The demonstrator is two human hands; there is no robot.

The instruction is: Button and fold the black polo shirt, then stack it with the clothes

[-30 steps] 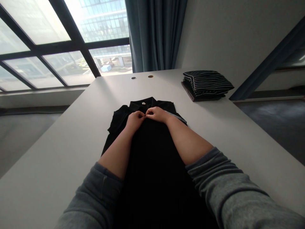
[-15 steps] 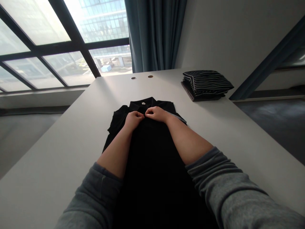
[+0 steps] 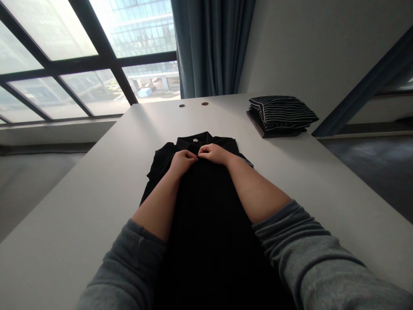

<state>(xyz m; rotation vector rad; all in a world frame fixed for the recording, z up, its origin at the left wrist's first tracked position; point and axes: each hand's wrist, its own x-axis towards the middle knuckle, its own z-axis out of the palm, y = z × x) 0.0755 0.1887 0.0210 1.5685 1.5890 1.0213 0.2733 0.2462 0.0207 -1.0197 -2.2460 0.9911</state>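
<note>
A person's bare left hand (image 3: 183,162) and right hand (image 3: 214,154) met at the neck of a black short-sleeved collared shirt (image 3: 206,215), which lay flat and face up on a pale grey tabletop (image 3: 80,193) with its collar pointing away from the wearer of the camera. Both hands were curled closed, fingertips almost touching at the placket just below a small white button (image 3: 195,140), apparently pinching the cloth (black on black, the exact hold was hard to make out). Grey knitted sleeves (image 3: 306,254) were pushed up the forearms. Farther along the tabletop, well apart from the hands, a folded black garment with white stripes (image 3: 280,112) sat on a dark flat tray (image 3: 256,124). Tall windows (image 3: 97,86) and a blue-grey curtain (image 3: 209,43) stood behind.
</note>
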